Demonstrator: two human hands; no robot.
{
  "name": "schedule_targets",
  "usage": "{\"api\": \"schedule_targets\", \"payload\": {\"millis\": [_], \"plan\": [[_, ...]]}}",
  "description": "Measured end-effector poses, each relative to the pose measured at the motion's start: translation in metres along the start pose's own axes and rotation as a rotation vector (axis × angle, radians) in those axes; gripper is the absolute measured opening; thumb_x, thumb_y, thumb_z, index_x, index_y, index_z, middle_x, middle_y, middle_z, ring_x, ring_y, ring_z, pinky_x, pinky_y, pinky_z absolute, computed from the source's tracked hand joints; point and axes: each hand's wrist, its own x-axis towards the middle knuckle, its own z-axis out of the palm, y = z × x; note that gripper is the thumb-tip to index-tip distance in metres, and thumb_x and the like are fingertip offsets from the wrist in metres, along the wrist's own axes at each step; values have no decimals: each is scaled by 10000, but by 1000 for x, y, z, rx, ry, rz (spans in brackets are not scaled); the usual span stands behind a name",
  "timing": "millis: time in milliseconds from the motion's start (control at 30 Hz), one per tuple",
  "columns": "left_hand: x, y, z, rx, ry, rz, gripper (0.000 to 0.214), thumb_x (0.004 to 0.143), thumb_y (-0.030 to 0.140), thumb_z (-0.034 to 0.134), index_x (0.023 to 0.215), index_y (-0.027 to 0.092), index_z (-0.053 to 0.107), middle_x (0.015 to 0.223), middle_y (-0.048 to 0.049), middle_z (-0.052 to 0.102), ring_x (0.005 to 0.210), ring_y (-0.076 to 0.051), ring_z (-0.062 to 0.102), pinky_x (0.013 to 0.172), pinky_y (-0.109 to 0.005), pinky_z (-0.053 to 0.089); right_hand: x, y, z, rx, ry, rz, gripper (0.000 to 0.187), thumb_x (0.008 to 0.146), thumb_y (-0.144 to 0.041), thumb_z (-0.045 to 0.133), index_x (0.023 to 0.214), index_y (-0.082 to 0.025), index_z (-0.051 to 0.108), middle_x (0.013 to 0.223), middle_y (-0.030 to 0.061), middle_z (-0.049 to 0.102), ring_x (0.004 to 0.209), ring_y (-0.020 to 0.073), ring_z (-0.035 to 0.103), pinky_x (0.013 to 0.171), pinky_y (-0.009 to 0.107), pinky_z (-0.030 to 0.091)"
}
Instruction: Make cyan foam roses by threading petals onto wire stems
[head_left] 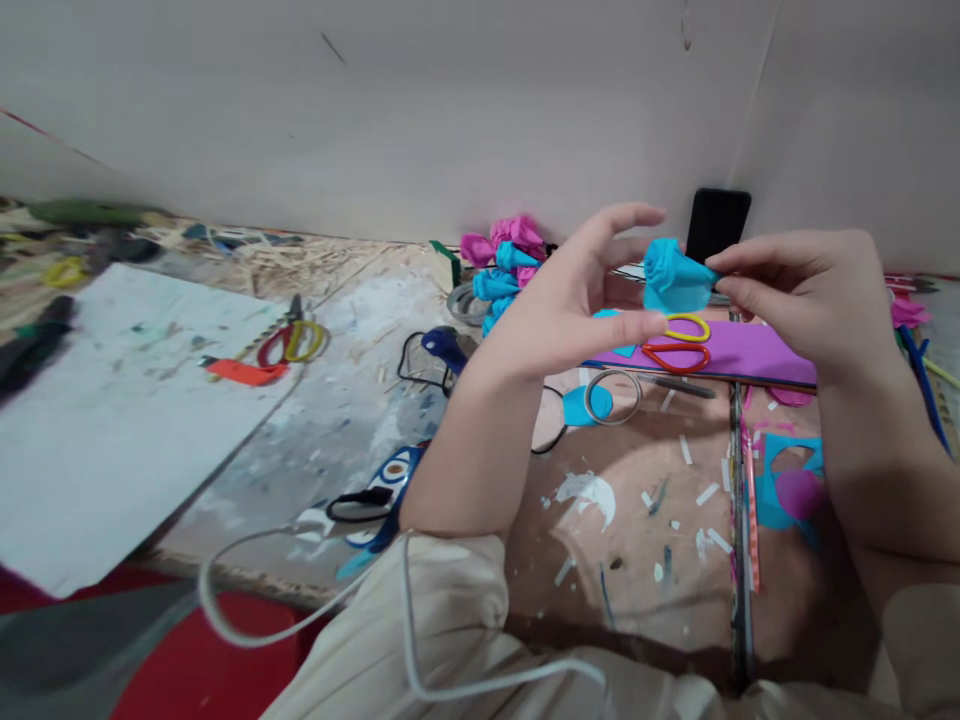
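Observation:
Between thumb and fingers, my right hand (pixel 814 285) pinches the narrow end of a blue paper flower (pixel 679 278). The flower's rolled, ruffled head points left, and it is held in the air above the table. My left hand (pixel 581 290) is curved beside that head with thumb and fingers apart; I cannot tell whether it touches the paper. Just below lie scissors (pixel 679 355) with one yellow and one red handle loop, on a purple sheet (pixel 757 350). Behind my left wrist is a bunch of pink and blue paper flowers (pixel 504 262), partly hidden.
A black phone (pixel 718 222) leans against the wall. A tape roll (pixel 613 397), blue paper offcuts (pixel 787 475) and white scraps litter the table. To the left lie a white sheet (pixel 127 430), more scissors (pixel 292 340) and an orange cutter (pixel 244 371). A white cable (pixel 247 640) crosses my lap.

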Motion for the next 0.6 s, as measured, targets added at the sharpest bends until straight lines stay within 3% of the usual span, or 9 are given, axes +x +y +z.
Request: {"api": "schedule_targets", "payload": {"millis": [100, 233, 300, 467, 600], "plan": [[2, -5, 0, 229, 91, 120, 983, 908, 662, 845, 1698, 345, 354, 1655, -193, 579, 1325, -336, 759, 1056, -472, 682, 2, -1, -1, 151, -51, 75, 131, 865, -150, 842, 950, -235, 896, 812, 18, 823, 694, 175, 755, 694, 332, 683], [9, -10, 8, 537, 307, 365, 757, 994, 383, 786, 1661, 378, 428, 1609, -167, 623, 1442, -341, 678, 1141, -513, 615, 4, -4, -3, 194, -119, 134, 135, 877, -144, 844, 968, -235, 886, 760, 17, 799, 611, 158, 704, 614, 322, 652], [11, -13, 12, 615, 342, 440, 613, 1015, 293, 716, 1590, 363, 514, 1536, -155, 688, 1426, -324, 689, 1098, -495, 624, 3, -6, -3, 191, -132, 148, 110, 882, -163, 854, 967, -228, 880, 743, 16, 785, 610, 164, 709, 611, 333, 660], [6, -19, 16, 642, 243, 330, 268, 1096, 392, 589, 1347, 372, 680, 1359, -68, 775, 1339, -294, 739, 1104, -538, 609, 2, -9, -1, 168, -165, 138, 87, 878, -231, 886, 966, -231, 886, 772, 30, 797, 686, 190, 760, 653, 345, 688], [5, -18, 18, 605, 191, 291, 257, 1118, 480, 546, 1221, 333, 730, 1223, -65, 805, 1260, -264, 757, 1082, -487, 604, 2, -9, -1, 160, -198, 173, 73, 866, -242, 887, 937, -226, 885, 763, 22, 804, 665, 175, 755, 635, 315, 682]]}}
